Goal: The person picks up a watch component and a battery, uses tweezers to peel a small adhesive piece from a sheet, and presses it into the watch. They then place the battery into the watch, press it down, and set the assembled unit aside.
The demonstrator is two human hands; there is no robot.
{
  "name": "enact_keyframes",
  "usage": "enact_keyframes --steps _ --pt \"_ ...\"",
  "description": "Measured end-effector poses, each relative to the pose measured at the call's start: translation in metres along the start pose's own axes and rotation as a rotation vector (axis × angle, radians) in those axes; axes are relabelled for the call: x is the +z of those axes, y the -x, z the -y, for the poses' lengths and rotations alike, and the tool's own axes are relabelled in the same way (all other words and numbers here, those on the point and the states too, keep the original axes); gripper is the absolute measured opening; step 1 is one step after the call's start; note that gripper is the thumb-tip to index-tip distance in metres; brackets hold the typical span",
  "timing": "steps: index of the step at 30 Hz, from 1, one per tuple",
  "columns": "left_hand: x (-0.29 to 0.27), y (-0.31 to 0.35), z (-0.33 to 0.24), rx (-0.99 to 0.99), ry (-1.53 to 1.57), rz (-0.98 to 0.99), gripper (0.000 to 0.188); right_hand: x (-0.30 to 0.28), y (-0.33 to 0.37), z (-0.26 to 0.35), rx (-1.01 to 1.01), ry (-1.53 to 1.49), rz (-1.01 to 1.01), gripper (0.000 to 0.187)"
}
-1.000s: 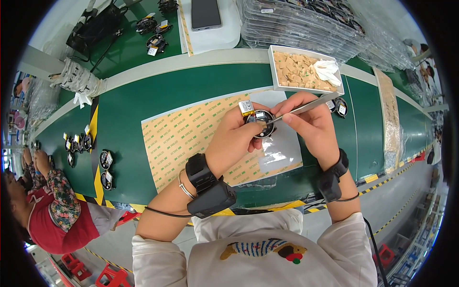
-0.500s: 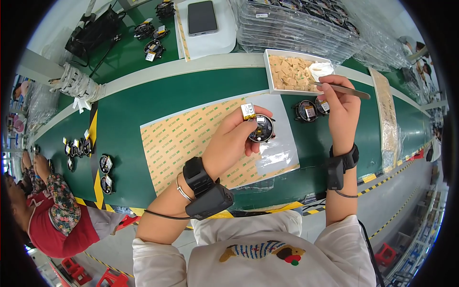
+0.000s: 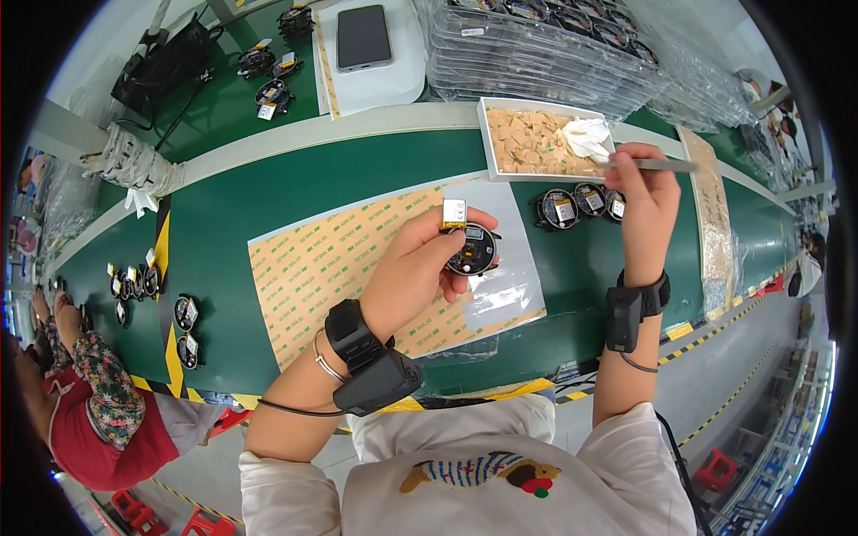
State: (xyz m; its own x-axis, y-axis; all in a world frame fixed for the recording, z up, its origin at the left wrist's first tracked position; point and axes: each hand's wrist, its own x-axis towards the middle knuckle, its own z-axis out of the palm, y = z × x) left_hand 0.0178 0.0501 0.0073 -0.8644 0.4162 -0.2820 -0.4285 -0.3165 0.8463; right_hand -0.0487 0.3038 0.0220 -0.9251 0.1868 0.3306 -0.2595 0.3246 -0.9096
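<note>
My left hand (image 3: 407, 272) is closed around a round black watch case (image 3: 475, 250), thumb on its near left edge. The case's open inside faces up, and a small silver battery (image 3: 454, 211) stands out past its rim. My right hand (image 3: 648, 192) pinches metal tweezers (image 3: 666, 165), their tip near the right edge of a shallow white box (image 3: 490, 159). Inside the box lie many small tan adhesive pieces (image 3: 527, 143) and a crumpled white tissue (image 3: 587, 138). Whether the tip holds anything is too small to tell. Below the left hand lies a tan patterned backing sheet (image 3: 313, 268).
Three watch cases (image 3: 559, 209) sit below the box. More cases (image 3: 186, 313) stand left, by yellow-black tape (image 3: 170, 344). Behind are a phone (image 3: 365, 37), stacked clear trays (image 3: 500, 62) and a bubble-wrapped strip (image 3: 708, 223) at right. A co-worker (image 3: 98, 411) sits left.
My right hand and the tweezers have shifted right, away from the adhesive pieces, and the tweezers lie more level. A third watch case now shows beside the hand. The view has drifted slightly.
</note>
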Motion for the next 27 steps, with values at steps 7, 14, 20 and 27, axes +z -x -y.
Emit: enact_keyframes --steps 7,14,20,27 --pt "0.002 -0.001 -0.001 -0.031 0.003 0.051 0.027 0.011 0.011 0.013 -0.069 -0.132 0.068 0.01" --pt "0.001 0.001 0.011 -0.028 -0.21 0.087 0.026 0.058 0.057 0.045 -0.373 0.135 0.563 0.027" --pt "0.007 0.0 0.011 0.035 -0.152 -0.046 0.025 0.056 0.057 0.036 -0.312 0.155 0.527 0.024" --pt "0.01 -0.007 0.014 0.178 0.03 -0.218 0.024 0.066 0.064 0.039 -0.009 0.117 0.416 0.014"
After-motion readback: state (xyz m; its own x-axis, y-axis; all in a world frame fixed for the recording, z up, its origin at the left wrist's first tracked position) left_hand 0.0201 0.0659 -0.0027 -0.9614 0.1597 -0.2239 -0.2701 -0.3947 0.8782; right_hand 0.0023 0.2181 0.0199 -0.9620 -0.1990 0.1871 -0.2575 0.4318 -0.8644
